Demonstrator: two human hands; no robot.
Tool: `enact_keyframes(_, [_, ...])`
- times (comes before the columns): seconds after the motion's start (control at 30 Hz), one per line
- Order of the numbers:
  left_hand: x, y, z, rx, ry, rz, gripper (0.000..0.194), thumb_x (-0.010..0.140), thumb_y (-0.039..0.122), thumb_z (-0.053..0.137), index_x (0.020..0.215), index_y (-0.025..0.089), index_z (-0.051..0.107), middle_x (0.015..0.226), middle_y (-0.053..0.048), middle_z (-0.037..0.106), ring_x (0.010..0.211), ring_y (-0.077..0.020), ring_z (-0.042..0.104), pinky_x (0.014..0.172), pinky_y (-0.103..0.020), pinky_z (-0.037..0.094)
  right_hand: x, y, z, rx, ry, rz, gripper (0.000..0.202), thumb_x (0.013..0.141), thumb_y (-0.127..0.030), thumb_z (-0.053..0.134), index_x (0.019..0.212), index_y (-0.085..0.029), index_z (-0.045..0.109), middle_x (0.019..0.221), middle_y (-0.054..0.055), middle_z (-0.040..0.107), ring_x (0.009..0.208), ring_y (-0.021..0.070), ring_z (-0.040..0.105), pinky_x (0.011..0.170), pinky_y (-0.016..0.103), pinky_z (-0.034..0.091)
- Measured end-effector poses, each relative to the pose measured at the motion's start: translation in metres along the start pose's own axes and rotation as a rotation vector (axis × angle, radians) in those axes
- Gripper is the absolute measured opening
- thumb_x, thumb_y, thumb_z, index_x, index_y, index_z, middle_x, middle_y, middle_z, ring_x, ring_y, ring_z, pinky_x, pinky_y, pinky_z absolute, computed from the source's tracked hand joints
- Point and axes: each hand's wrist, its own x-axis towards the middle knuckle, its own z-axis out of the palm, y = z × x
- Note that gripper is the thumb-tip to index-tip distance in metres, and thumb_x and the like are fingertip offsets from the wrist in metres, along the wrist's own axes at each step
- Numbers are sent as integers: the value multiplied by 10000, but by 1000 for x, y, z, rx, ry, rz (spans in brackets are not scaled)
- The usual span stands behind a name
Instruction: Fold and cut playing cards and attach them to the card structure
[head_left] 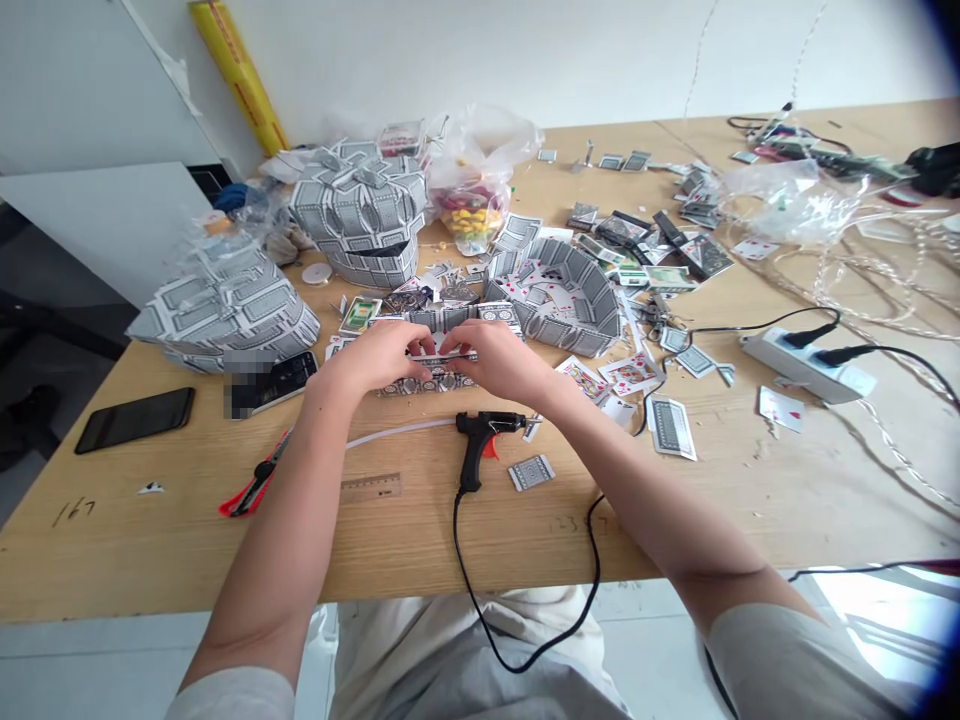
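Pale sleeves (765,660) lie nearest, head view; forearms (660,500) cross the counter's (390,545) near edge. Left hand (386,352), right hand (491,352): each grip clamped on a low card box (431,382), just left of an open tray (559,328) holding playing cards (551,287); a glue gun (474,440) lies between box and edge.

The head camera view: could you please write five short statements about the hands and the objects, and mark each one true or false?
1. The left hand and right hand are both at the card-covered piece. True.
2. The right hand holds the glue gun. False: the glue gun lies on the table.
3. The ruler is left of the glue gun. True.
4. The power strip has no plugs. False: two black plugs are in the power strip.
5. The utility knife has red parts. True.
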Motion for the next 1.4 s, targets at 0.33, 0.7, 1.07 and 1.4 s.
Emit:
enact_keyframes(0.33, [0,-7,-5,-77,-44,19,325,864,460,798,1104,242,823,1066,-47,829,955,-258,740,793,-333,502,-4,11,-22,-2,-9,22,201,908,-112,790,1066,-208,866,1070,86,852,1028,289,768,946,399,530])
enact_keyframes(0.7, [7,-17,-1,-117,-51,37,321,837,446,798,1081,243,847,1015,-34,825,913,-240,715,779,-327,472,-3,18,-11,-42,-70,-8,197,915,-82,792,1042,-209,872,1036,90,857,1008,278,762,890,367,502])
enact_keyframes(1.07, [5,-15,-1,-122,-53,11,341,826,463,803,1073,230,828,989,-42,817,895,-246,715,778,-334,481,-2,18,-13,-65,-109,-4,166,940,-124,805,1077,-202,858,1077,86,862,1042,283,768,901,355,501])
enact_keyframes(1.4, [4,-8,-1,-107,-67,-19,310,832,458,799,1031,222,832,989,-46,830,895,-252,722,759,-343,467,-3,16,-13,-74,-136,0,218,959,-119,788,1162,-185,831,1135,104,861,1091,292,770,954,378,531])
